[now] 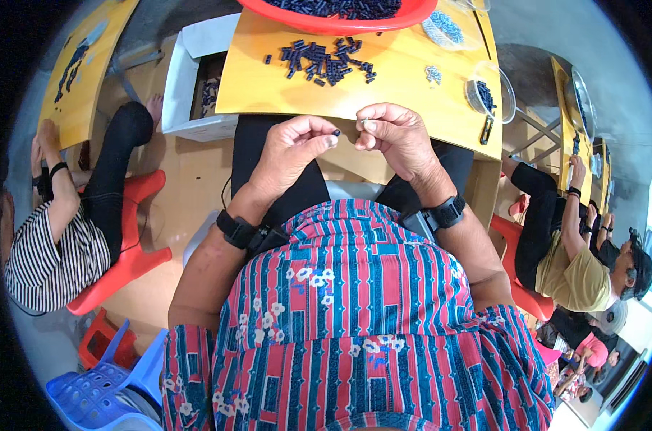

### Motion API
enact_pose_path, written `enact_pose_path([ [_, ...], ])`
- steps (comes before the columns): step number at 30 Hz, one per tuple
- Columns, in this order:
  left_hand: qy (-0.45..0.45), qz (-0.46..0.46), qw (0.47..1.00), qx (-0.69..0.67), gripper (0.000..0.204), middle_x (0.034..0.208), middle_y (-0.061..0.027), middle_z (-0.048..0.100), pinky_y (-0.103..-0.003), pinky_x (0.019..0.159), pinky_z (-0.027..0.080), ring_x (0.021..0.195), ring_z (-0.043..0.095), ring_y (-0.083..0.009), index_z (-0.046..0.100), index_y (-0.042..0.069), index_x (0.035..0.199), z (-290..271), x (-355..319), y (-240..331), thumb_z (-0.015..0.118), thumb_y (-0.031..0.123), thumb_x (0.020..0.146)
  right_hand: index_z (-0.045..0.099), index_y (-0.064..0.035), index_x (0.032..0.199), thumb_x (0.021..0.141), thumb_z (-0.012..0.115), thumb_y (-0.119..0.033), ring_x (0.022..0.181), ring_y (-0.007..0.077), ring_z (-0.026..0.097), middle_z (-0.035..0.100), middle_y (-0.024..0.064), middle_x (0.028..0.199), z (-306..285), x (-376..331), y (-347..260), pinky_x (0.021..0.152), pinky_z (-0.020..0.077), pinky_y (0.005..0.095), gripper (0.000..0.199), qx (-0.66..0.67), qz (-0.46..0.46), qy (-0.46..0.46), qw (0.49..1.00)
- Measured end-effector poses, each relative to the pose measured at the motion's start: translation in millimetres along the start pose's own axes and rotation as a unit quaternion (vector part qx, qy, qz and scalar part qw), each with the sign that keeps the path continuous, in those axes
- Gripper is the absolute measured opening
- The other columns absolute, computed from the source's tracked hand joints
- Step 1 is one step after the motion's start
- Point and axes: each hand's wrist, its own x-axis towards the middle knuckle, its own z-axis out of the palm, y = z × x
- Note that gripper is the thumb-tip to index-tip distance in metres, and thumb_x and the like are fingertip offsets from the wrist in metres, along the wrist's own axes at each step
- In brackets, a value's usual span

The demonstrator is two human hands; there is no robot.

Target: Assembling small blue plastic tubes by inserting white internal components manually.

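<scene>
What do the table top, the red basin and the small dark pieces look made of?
Table top: likely wood or laminate, smooth yellow-brown, faint sheen. Red basin: probably plastic, glossy even colour. Dark pieces: small matte tubes, plastic or rubber; cannot tell which.

The small dark piece [336,133] pinched in my left hand [291,152] is too small to tell its shape. What my right hand [398,136] grips is hidden by my fingers (only a pale speck shows). The red basin [340,23] is cut off by the top edge. My lap lies hidden under my shirt [355,316].
</scene>
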Motion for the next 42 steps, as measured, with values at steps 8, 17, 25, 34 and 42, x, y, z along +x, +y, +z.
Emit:
enact_pose_path([
  [8, -0.004, 0.009, 1.000, -0.017, 0.010, 0.087, 0.0006, 0.062, -0.021, 0.073, 0.046, 0.080, 0.056, -0.0050, 0.062, 0.001, 0.097, 4, -6, 3, 0.062, 0.007, 0.088, 0.065, 0.0007, 0.103, 0.087, 0.062, -0.007, 0.068, 0.0085, 0.060, 0.065, 0.0025, 0.080, 11, 3, 6, 0.066, 0.0507, 0.0220, 0.018, -0.069, 0.007, -0.037, 0.997],
  [17, -0.005, 0.012, 0.999, -0.036, 0.009, 0.086, 0.0008, 0.062, -0.021, 0.073, 0.046, 0.080, 0.055, -0.0049, 0.062, 0.002, 0.094, 3, -9, 1, 0.062, 0.008, 0.088, 0.066, 0.0001, 0.102, 0.087, 0.062, -0.006, 0.068, 0.0078, 0.060, 0.066, 0.0021, 0.080, 19, 1, 5, 0.066, 0.0500, 0.0209, 0.017, -0.137, -0.026, -0.043, 0.989],
  [25, 0.011, 0.009, 1.000, -0.005, 0.009, 0.084, -0.0004, 0.063, -0.021, 0.071, 0.046, 0.077, 0.057, -0.0056, 0.063, 0.002, 0.092, 3, -8, -2, 0.063, 0.010, 0.088, 0.069, 0.0014, 0.097, 0.085, 0.062, 0.000, 0.067, 0.0104, 0.062, 0.060, 0.0056, 0.085, 24, 1, 0, 0.064, 0.0506, 0.0216, 0.014, -0.257, -0.085, -0.033, 0.962],
  [34, 0.028, -0.019, 0.999, -0.035, 0.011, 0.081, -0.0017, 0.063, -0.022, 0.069, 0.047, 0.074, 0.057, -0.0067, 0.063, 0.002, 0.092, 3, -11, -8, 0.063, 0.013, 0.088, 0.070, -0.0039, 0.097, 0.078, 0.060, 0.010, 0.067, 0.0109, 0.062, 0.061, 0.0073, 0.084, 26, -1, 16, 0.058, 0.0514, 0.0232, 0.025, -0.383, -0.267, -0.028, 0.884],
  [42, 0.033, -0.013, 0.999, -0.038, 0.010, 0.082, -0.0016, 0.062, -0.021, 0.069, 0.048, 0.075, 0.057, -0.0068, 0.062, 0.001, 0.092, 3, -10, -11, 0.063, 0.011, 0.088, 0.070, -0.0031, 0.095, 0.079, 0.058, 0.008, 0.067, 0.0134, 0.063, 0.062, 0.0091, 0.086, 27, 0, 19, 0.059, 0.0525, 0.0244, 0.023, -0.418, -0.304, -0.024, 0.856],
])
